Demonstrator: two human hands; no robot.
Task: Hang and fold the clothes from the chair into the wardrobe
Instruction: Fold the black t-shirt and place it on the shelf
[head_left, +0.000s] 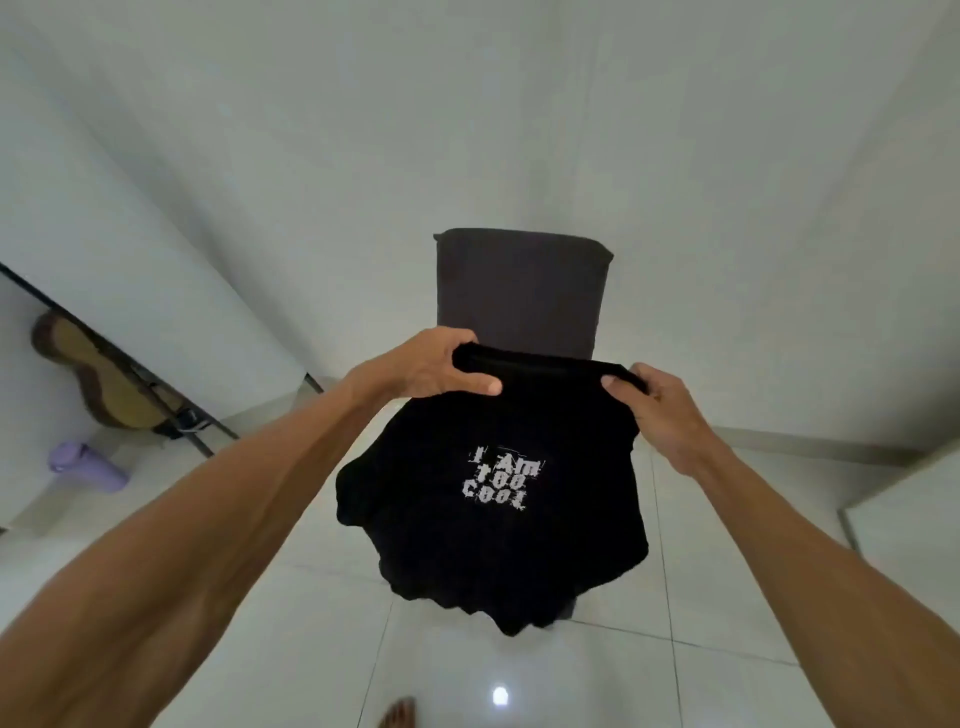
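Note:
A black T-shirt (488, 540) with white lettering hangs in front of me above the floor. My left hand (431, 366) grips its top edge on the left side, thumb in front. At the right end of that same edge, my right hand (660, 410) grips the cloth. Behind the shirt stands the dark grey chair (519, 291); only its upright back shows, and its seat is hidden by the shirt. The wardrobe is not in view.
White walls close in behind and to both sides of the chair. At the left, a guitar bag (98, 374) leans by a dark metal frame (156, 384), with a purple bottle (85, 463) below it. Glossy white floor tiles (291, 597) spread underfoot. My foot (397, 714) shows at the bottom.

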